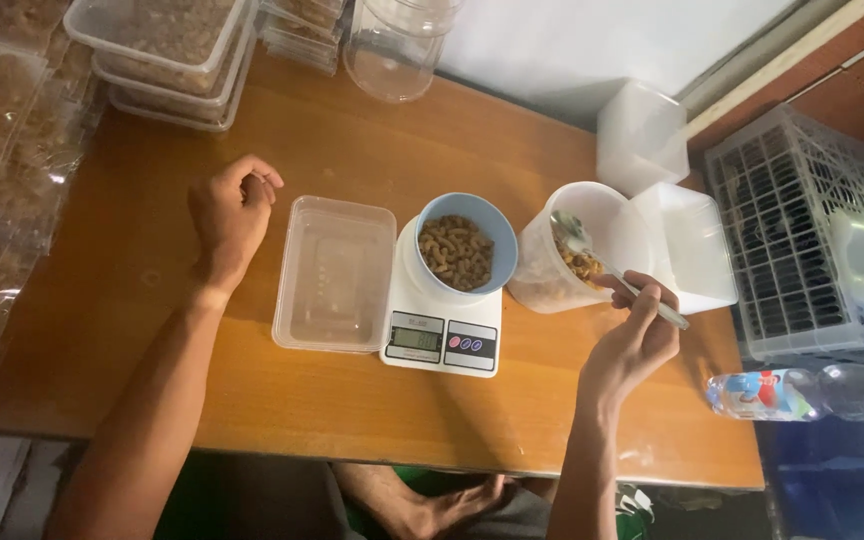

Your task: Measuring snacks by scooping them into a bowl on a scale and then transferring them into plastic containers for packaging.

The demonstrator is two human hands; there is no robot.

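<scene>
From your head view, your right hand [635, 340] pinches a spoon [612, 268] in its fingers, its bowl inside the clear tub [577, 250] right of the scale [444, 320]. Your left hand [230, 212], fingers curled together, rests on the worktop [352, 400] left of the scale.

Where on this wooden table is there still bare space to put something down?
The table is bare between the left hand and the stacked tubs behind it, and along the front edge before the empty container and scale. The right side is crowded: the jar with the right hand and spoon, white boxes, and crate.
</scene>
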